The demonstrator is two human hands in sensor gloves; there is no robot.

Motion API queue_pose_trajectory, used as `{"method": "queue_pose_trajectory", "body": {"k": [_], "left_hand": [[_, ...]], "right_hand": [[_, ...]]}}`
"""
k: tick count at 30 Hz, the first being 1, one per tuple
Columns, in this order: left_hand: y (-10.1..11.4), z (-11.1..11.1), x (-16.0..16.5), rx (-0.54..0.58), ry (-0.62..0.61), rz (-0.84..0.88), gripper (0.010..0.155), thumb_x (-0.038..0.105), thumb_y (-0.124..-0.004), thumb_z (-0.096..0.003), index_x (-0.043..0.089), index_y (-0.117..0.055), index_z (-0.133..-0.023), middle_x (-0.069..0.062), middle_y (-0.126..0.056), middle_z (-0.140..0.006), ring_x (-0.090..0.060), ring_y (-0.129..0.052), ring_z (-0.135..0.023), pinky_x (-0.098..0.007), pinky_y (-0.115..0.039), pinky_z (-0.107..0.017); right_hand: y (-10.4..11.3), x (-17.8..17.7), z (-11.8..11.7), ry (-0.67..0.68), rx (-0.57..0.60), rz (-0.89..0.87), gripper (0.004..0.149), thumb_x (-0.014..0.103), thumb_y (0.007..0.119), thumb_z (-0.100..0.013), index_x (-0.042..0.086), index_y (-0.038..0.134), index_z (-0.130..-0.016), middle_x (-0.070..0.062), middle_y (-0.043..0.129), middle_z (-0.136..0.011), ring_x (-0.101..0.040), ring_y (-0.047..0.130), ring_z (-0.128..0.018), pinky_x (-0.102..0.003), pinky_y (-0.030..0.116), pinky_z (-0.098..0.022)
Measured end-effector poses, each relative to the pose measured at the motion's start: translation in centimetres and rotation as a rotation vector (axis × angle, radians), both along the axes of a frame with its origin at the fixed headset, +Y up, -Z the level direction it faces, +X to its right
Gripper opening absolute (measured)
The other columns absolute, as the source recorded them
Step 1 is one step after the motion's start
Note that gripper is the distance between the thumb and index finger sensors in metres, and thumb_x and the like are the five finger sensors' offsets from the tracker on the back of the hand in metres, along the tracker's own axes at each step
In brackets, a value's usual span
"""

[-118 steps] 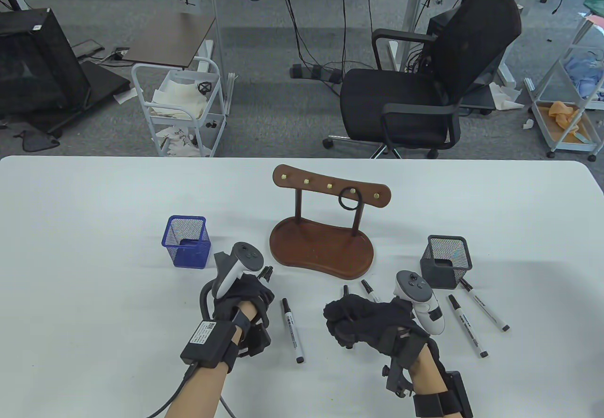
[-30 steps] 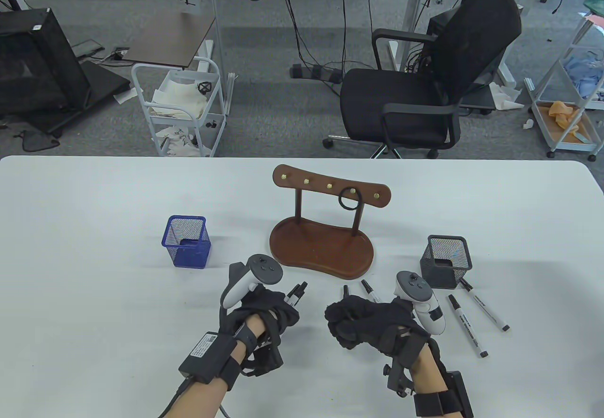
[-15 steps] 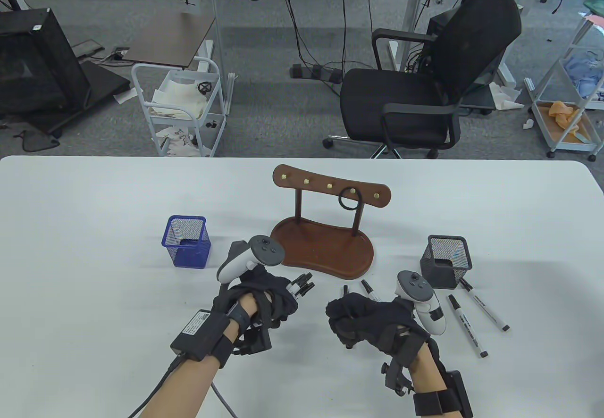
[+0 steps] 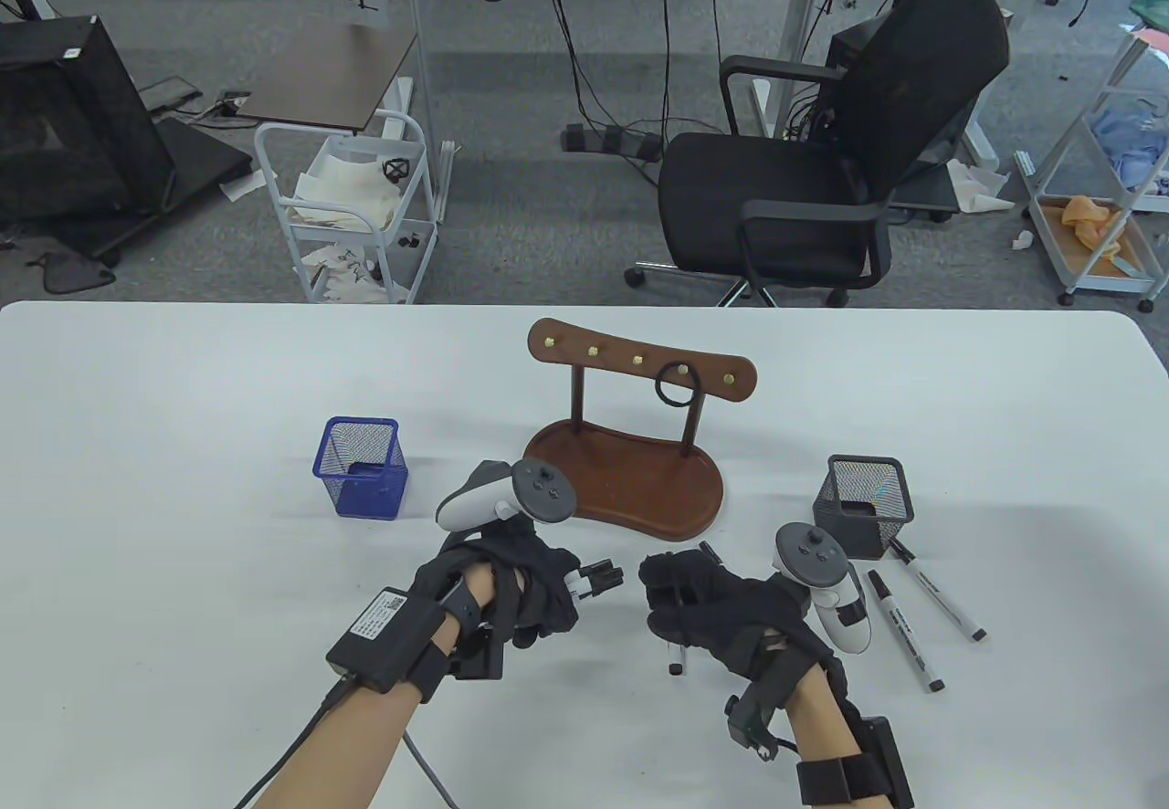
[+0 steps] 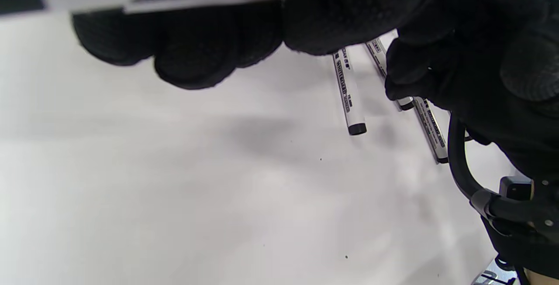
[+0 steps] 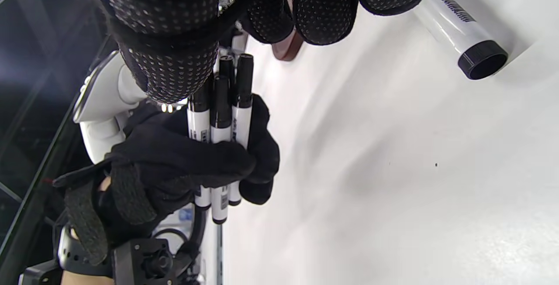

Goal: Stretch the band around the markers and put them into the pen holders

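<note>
1. Office clutter fills the background beyond a white bench; a black chair stands behind the far edge.
2. At the near edge of the bench, the left hand is clamped around a bundle of markers. The right wrist view shows at least three held side by side, black caps all at one end.
3. The right hand is curled, with a single marker poking out below its fingers. Whether it also holds a band I cannot tell.
4. Key relation: the bundle's capped ends point from the left hand toward the right hand, long axis roughly level, tips just short of the right fingers. The right hand is nearer those free ends, so slipping a band on likely falls to it.
5. Taking the brown wooden rack as landmark: both hands sit in front of it, left hand just off its near left corner.
6. A black band hangs on a peg of the rack's crossbar.
7. A blue mesh holder stands left of the rack, close to the left hand; a black mesh holder stands to its right.
8. Two loose markers lie in front of the black holder, beside the right hand.
9. Nothing lies between the hands; the rack base could crowd a reach for the hanging band.
</note>
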State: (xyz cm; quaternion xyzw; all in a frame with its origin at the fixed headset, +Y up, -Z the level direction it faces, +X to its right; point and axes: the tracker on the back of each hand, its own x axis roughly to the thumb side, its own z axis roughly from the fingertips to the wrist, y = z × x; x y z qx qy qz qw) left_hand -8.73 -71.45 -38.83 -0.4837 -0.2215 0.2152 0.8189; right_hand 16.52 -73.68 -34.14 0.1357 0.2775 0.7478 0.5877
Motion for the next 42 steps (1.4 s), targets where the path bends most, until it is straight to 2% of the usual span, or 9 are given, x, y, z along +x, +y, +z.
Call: {"method": "queue_pose_trajectory", "body": {"k": [10,23,26,34,38,39,41,42], "left_hand": [[1.0,1.2,2.2,0.072,-0.095,-0.083,0.052,0.024,-0.084,-0.0561,0.010,-0.053,-0.095,-0.013,-0.086,-0.081,-0.033,-0.098,-0.062,-0.060,-0.081,-0.053],[2.1,2.2,4.3,0.131,-0.147,-0.134,0.059,0.025,-0.084,-0.0556,0.006,-0.045,-0.096,-0.013,-0.084,-0.082,-0.033,-0.098,-0.061,-0.059,-0.082,-0.052],[2.1,2.3,4.3,0.149,-0.150,-0.110,0.060,0.026,-0.083,-0.0561,0.007,-0.043,-0.096,-0.012,-0.082,-0.083,-0.032,-0.097,-0.061,-0.058,-0.081,-0.052],[2.2,2.9,3.6,0.269,-0.193,-0.014,0.060,0.031,-0.082,-0.0566,0.008,-0.044,-0.098,-0.006,-0.083,-0.084,-0.026,-0.097,-0.061,-0.052,-0.082,-0.053],[2.1,3.3,3.0,0.321,-0.139,0.026,0.060,0.033,-0.083,-0.0558,0.008,-0.048,-0.098,-0.005,-0.085,-0.083,-0.024,-0.100,-0.060,-0.051,-0.085,-0.051],[2.1,3.3,2.9,0.316,-0.134,0.031,0.061,0.033,-0.084,-0.0558,0.010,-0.047,-0.098,-0.005,-0.085,-0.084,-0.023,-0.100,-0.060,-0.050,-0.086,-0.051],[2.3,3.4,2.7,0.315,-0.089,0.085,0.064,0.033,-0.086,-0.0549,0.008,-0.047,-0.099,-0.006,-0.085,-0.084,-0.024,-0.100,-0.059,-0.050,-0.086,-0.050],[2.1,3.4,2.6,0.316,-0.104,0.092,0.064,0.034,-0.085,-0.0554,0.008,-0.047,-0.099,-0.004,-0.085,-0.084,-0.022,-0.101,-0.059,-0.048,-0.087,-0.050]], "right_hand": [[0.4,-1.5,0.0,0.022,0.033,0.077,0.065,0.034,0.096,-0.047,0.040,0.061,-0.101,0.000,0.062,-0.113,-0.041,0.064,-0.095,-0.063,0.056,-0.072],[1.3,-2.8,0.0,0.002,0.117,0.274,0.064,0.032,0.100,-0.046,0.037,0.066,-0.100,-0.002,0.067,-0.110,-0.043,0.066,-0.094,-0.065,0.057,-0.071],[1.2,-2.6,0.0,-0.015,0.128,0.315,0.063,0.032,0.102,-0.044,0.034,0.068,-0.098,-0.002,0.071,-0.108,-0.043,0.068,-0.092,-0.065,0.058,-0.070],[1.2,-2.6,-0.2,-0.005,0.099,0.287,0.061,0.027,0.104,-0.043,0.030,0.072,-0.095,-0.003,0.077,-0.102,-0.041,0.072,-0.089,-0.065,0.059,-0.069],[1.3,-2.8,-0.2,-0.021,0.113,0.335,0.061,0.028,0.105,-0.043,0.029,0.073,-0.094,-0.003,0.080,-0.098,-0.041,0.074,-0.087,-0.065,0.060,-0.069],[1.3,-2.8,-0.2,-0.026,0.111,0.342,0.059,0.028,0.105,-0.042,0.025,0.075,-0.093,-0.003,0.082,-0.096,-0.040,0.075,-0.087,-0.065,0.060,-0.068],[1.0,-2.9,-0.2,-0.024,0.111,0.352,0.057,0.029,0.105,-0.042,0.023,0.077,-0.092,-0.002,0.084,-0.094,-0.040,0.076,-0.086,-0.065,0.061,-0.068],[1.0,-2.9,-0.3,-0.026,0.101,0.337,0.055,0.029,0.105,-0.042,0.023,0.078,-0.090,-0.002,0.086,-0.091,-0.039,0.077,-0.085,-0.064,0.061,-0.068]]}}
